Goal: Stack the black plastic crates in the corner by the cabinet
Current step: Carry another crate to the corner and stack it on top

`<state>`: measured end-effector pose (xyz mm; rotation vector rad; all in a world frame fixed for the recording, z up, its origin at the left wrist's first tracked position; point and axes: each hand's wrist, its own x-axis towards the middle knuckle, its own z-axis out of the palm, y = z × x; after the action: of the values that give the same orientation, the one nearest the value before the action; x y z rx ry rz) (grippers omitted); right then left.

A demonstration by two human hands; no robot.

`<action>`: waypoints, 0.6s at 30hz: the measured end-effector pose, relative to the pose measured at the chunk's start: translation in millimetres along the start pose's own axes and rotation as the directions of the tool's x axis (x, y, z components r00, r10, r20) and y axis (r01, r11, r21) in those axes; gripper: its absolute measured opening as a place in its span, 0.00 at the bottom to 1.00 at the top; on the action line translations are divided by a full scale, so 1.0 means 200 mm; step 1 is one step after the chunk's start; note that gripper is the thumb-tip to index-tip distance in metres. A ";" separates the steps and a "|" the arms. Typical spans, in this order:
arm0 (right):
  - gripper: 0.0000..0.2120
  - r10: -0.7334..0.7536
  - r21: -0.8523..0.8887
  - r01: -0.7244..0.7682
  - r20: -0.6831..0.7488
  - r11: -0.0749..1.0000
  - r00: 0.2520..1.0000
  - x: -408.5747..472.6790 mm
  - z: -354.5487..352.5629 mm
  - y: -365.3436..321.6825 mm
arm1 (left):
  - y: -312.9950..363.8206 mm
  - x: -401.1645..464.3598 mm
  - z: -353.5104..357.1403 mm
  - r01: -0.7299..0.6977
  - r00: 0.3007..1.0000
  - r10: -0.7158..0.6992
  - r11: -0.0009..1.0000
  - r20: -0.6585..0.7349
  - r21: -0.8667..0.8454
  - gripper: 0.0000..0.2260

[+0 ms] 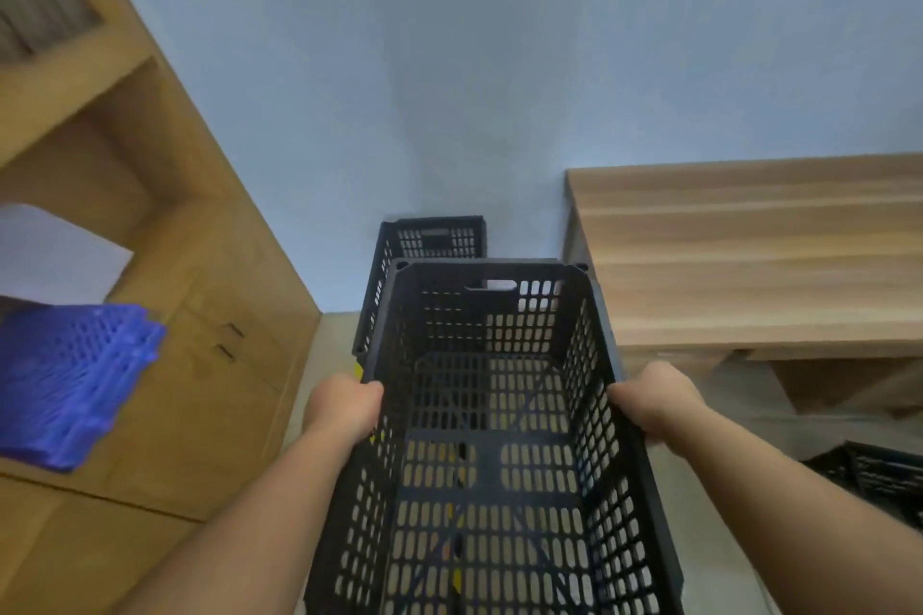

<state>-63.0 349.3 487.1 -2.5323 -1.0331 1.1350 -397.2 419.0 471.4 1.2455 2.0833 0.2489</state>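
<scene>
I hold an empty black perforated plastic crate [492, 439] in front of me, open side up. My left hand [344, 407] grips its left rim and my right hand [654, 402] grips its right rim. Beyond and below it, a second black crate [432, 237] stands on the floor against the blue wall, in the corner beside the wooden cabinet [200, 315]. The held crate hides most of that crate. A third black crate [874, 479] shows partly at the right edge, on the floor.
A blue perforated plastic piece [70, 380] juts from the cabinet's shelf at left. A wooden table [749, 255] stands on the right against the wall. Pale floor [329, 345] shows between cabinet and crates.
</scene>
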 end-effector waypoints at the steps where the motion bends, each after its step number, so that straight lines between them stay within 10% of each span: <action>1: 0.11 -0.021 -0.001 0.021 0.015 1.000 1.000 0.04 -0.01 -0.06 | 0.03 0.03 -0.03 0.010 1.000 -0.011 1.000 -0.018 -0.025 0.15; 18: 0.13 -0.105 -0.075 0.106 0.014 0.992 0.994 0.65 -0.10 -1.05 | 0.40 0.89 -0.37 0.046 0.999 -0.040 0.983 0.036 -0.179 0.12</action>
<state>-98.2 593.9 512.6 -2.4974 -1.2191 1.1017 -442.3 623.0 482.7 1.0885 2.0093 0.3855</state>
